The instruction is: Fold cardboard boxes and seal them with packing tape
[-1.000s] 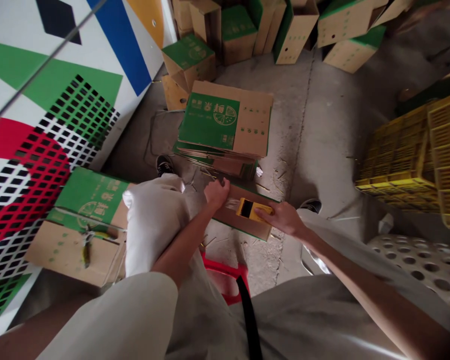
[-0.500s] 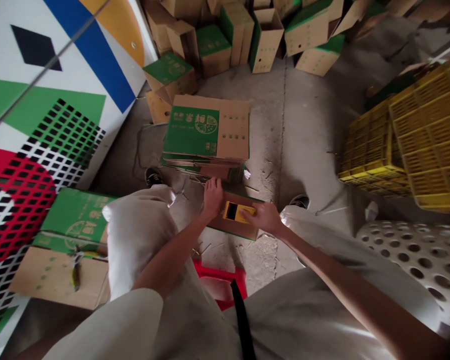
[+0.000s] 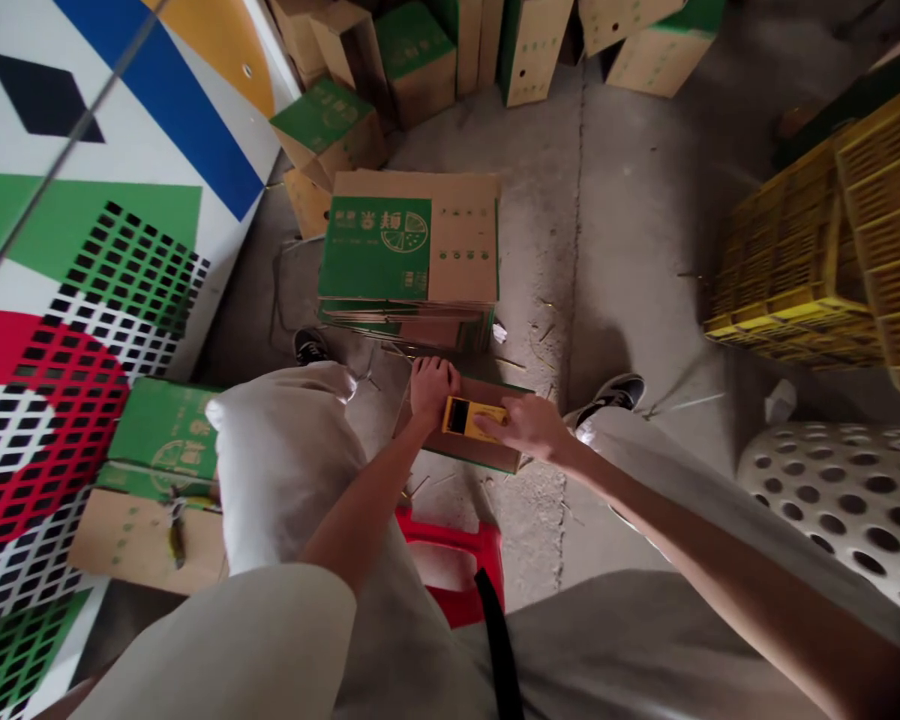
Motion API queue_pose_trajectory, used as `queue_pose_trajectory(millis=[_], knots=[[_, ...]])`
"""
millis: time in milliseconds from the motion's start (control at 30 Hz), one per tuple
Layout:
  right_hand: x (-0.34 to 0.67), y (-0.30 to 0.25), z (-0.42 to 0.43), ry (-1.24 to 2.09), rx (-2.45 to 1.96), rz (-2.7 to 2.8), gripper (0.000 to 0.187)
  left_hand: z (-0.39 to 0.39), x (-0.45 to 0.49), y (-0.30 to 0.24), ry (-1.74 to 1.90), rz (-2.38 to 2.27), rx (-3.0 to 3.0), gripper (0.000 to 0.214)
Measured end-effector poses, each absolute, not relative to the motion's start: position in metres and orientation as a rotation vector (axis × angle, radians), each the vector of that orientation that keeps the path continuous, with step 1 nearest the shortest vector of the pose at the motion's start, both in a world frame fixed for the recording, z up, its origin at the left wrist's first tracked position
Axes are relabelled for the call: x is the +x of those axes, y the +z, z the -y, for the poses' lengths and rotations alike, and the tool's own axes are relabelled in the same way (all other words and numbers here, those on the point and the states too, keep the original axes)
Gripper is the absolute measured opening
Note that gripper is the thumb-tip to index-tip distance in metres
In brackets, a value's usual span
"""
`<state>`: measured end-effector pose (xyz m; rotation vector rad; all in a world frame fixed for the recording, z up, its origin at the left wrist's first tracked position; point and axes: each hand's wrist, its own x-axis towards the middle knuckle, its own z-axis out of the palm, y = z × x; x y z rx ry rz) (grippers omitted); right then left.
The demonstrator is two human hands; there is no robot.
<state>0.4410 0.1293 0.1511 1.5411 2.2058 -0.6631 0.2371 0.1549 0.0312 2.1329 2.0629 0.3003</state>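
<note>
I sit over a small brown cardboard box (image 3: 487,452) with green edges, held between my knees. My left hand (image 3: 430,386) is closed on the box's far left edge. My right hand (image 3: 529,425) grips a yellow tape dispenser (image 3: 469,418) that rests on top of the box, close beside my left hand. Just beyond the box lies a stack of flattened green-and-brown cartons (image 3: 409,255) on the concrete floor.
A painted panel (image 3: 82,250) stands at the left, with a bundle of flat cartons (image 3: 157,480) at its foot. Assembled boxes (image 3: 435,50) crowd the back. Yellow plastic crates (image 3: 832,250) and a white perforated stool (image 3: 840,500) are at the right. A red stool (image 3: 450,555) is under me.
My view has shifted slightly. Both hands stay on the box; the dispenser has slid a little left toward my left hand.
</note>
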Motion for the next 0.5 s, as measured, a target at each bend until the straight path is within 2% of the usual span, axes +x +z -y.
queue_pose_trajectory(millis=[200, 500], knots=[[0.4458, 0.1564, -0.1293, -0.701, 1.486, -2.226, 0.089, -0.1564, 0.2362, 0.0283, 0.289, -2.093, 2.115, 0.031], [0.4495, 0.1524, -0.1320, -0.758, 1.448, -2.247, 0.078, -0.1572, 0.2348, 0.0279, 0.316, -2.116, 2.137, 0.029]])
